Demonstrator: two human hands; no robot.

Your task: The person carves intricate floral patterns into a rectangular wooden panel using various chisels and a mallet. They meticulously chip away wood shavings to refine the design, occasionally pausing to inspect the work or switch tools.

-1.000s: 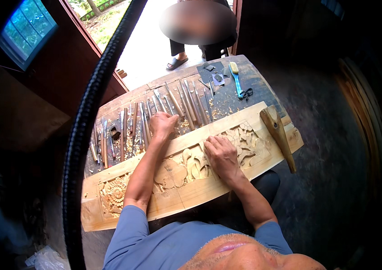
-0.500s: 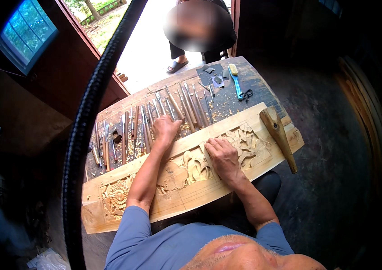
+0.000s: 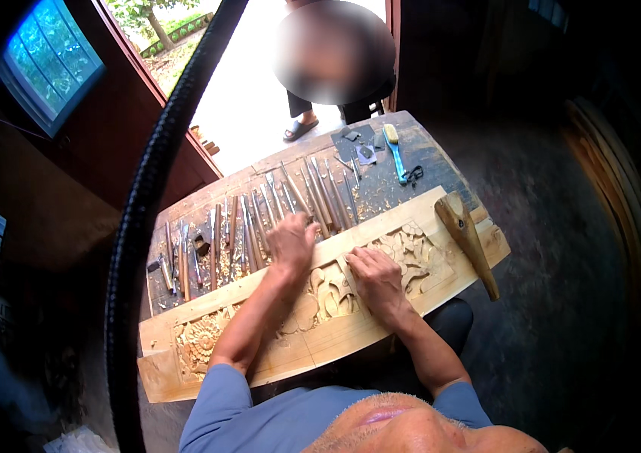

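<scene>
A long pale wooden board (image 3: 320,340) with carved flower and leaf panels lies across the near side of the table. Over its far edge, by the chisel handles, is my left hand (image 3: 291,240), fingers curled; whatever they hold is hidden. My right hand (image 3: 378,278) rests on the board between two carved sections, its fingers bent in; I cannot make out anything in them. Beyond the board lies a row of carving chisels (image 3: 251,226) with wooden handles, among wood shavings. A wooden mallet (image 3: 465,240) lies across the board's right end.
At the table's (image 3: 441,162) far right lie a blue-handled brush (image 3: 396,155) and dark sharpening pieces (image 3: 366,152) on a sheet. Another person (image 3: 307,124) sits beyond the table by the open doorway. A thick black cable (image 3: 139,196) crosses the left of the view.
My left hand has drawn back from among the chisels toward the board and slightly right. The right hand keeps its place on the board. The whole view has shifted slightly.
</scene>
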